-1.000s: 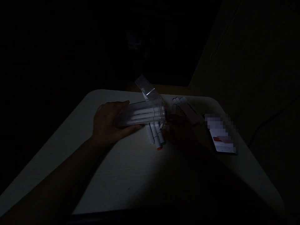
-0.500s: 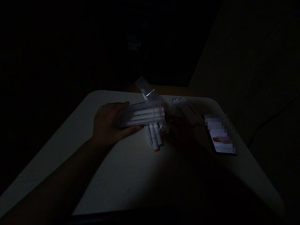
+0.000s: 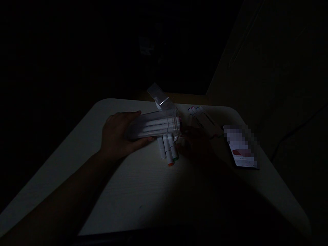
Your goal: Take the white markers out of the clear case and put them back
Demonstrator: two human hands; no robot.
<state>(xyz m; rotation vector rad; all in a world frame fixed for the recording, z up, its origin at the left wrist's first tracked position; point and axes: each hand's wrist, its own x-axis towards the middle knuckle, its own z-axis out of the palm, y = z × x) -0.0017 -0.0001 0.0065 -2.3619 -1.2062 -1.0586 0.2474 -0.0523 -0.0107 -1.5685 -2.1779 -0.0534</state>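
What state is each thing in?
Case: on its side, held by left hand
Lid: open
Case markers: inside, lengthwise
Near markers: lying, partly hidden by case
Far markers: lying side by side
Phone: screen lit
Right hand: grip too dark

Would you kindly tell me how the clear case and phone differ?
The clear case is see-through, with markers inside, while the phone shows a lit screen. The left hand grips the clear case; no hand holds the phone. The clear case runs mostly sideways, the phone more front to back. Both are oblong.
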